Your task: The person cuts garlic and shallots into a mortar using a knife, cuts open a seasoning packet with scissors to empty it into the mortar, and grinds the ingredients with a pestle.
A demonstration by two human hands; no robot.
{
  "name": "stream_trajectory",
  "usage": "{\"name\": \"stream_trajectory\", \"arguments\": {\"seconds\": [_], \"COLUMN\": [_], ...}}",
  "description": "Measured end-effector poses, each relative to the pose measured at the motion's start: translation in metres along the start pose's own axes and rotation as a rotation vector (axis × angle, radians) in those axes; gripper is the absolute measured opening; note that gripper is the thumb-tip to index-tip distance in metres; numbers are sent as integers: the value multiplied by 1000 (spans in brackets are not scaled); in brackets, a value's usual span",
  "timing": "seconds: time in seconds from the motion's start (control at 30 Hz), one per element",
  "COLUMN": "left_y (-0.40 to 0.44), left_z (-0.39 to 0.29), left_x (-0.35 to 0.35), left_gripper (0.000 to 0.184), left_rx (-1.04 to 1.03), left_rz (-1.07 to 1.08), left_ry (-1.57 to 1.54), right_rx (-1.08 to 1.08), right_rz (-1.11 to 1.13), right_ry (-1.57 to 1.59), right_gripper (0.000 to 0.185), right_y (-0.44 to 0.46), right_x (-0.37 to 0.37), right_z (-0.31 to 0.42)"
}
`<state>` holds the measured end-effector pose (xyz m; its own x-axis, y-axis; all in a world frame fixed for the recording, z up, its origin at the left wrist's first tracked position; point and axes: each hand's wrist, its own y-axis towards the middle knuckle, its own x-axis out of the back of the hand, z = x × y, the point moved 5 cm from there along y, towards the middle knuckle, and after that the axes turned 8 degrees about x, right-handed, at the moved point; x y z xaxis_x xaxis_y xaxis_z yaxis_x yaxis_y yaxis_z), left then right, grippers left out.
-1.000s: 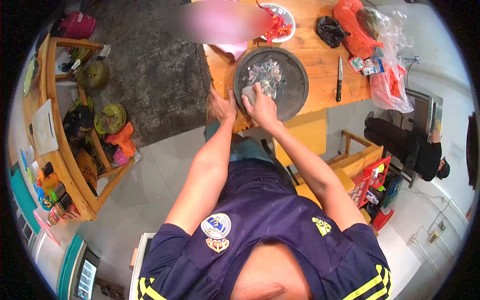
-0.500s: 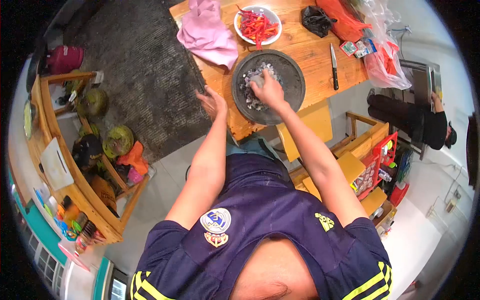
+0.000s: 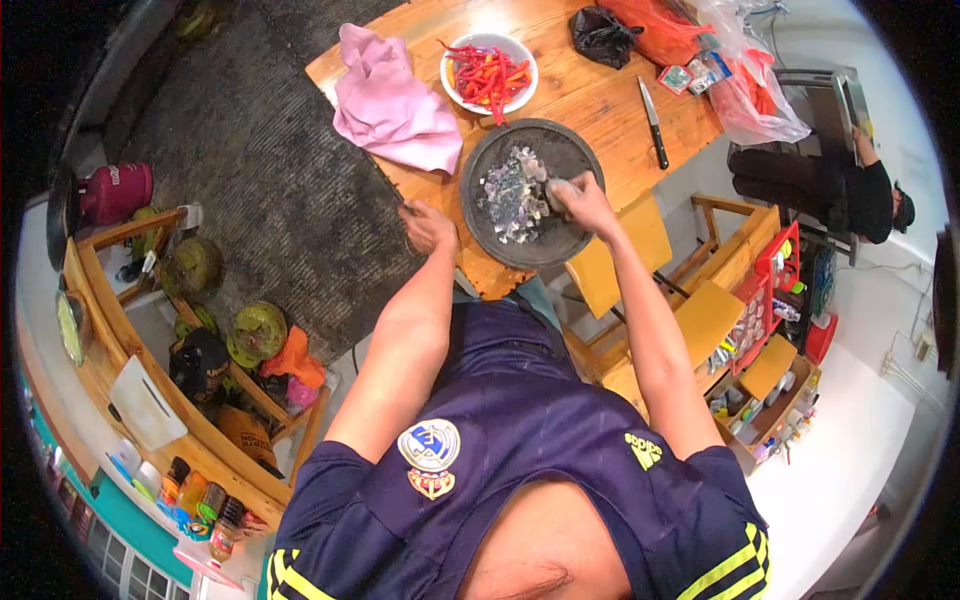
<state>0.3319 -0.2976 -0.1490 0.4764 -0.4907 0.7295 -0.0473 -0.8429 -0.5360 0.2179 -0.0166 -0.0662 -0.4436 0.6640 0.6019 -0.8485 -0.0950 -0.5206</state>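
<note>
A wide, dark stone mortar [image 3: 485, 225] sits at the near corner of the wooden table. Crushed pieces, whitish and purple like shallot or onion, lie as a patch [image 3: 515, 195] in its middle. My right hand [image 3: 585, 203] is closed around a grey stone pestle [image 3: 560, 195], at the right side of the crushed pieces. To the left of the mortar, my left hand [image 3: 431, 228] has its fingers curled at the table edge [image 3: 385, 180]; its fingertips are partly hidden.
Behind the mortar stands a white bowl [image 3: 533, 90] of red chillies, with a pink cloth [image 3: 390, 110] to its left. A knife [image 3: 654, 125] lies on the right, near a black plastic bag [image 3: 603, 37] and red bags [image 3: 655, 35]. Another person [image 3: 868, 200] stands at far right.
My right hand has drawn the pestle from the middle of the mortar toward its right side. My left hand's fingers, spread before, have curled at the table edge. The view has shifted slightly.
</note>
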Motion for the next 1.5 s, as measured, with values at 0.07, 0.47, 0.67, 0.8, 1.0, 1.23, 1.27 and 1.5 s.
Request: {"name": "stream_trajectory", "arguments": {"seconds": [0.07, 0.47, 0.67, 0.8, 1.0, 1.23, 1.27, 1.5], "left_y": [-1, -3, -4, 4, -2, 0, 2, -2], "left_z": [-2, -6, -6, 0, -4, -3, -2, -5], "left_x": [-2, 2, 3, -5, -2, -2, -3, -1], "left_gripper": [57, 57, 57, 58, 59, 57, 57, 59], "left_rx": [16, -35, 9, -45, -33, 21, 34, -8], "left_rz": [-28, -50, -23, -46, -24, -21, -22, -41], "left_ry": [12, 49, 65, 46, 54, 103, 121, 64], "right_rx": [166, -75, 29, -17, -170, -135, -208, -333], "right_rz": [-91, 51, 175, 178, 188, 269, 185, 317], "right_ry": [-190, 251, 190, 385, 129, 561, 563, 391], "right_gripper": [54, 43, 46, 44, 51, 50, 42, 51], "right_y": [-16, -47, -47, -43, -70, -59, -59, -89], "right_x": [-10, -18, -54, -53, -31, -83, -84, -55], "right_z": [-5, 10, 32, 38, 12, 43, 44, 24]}}
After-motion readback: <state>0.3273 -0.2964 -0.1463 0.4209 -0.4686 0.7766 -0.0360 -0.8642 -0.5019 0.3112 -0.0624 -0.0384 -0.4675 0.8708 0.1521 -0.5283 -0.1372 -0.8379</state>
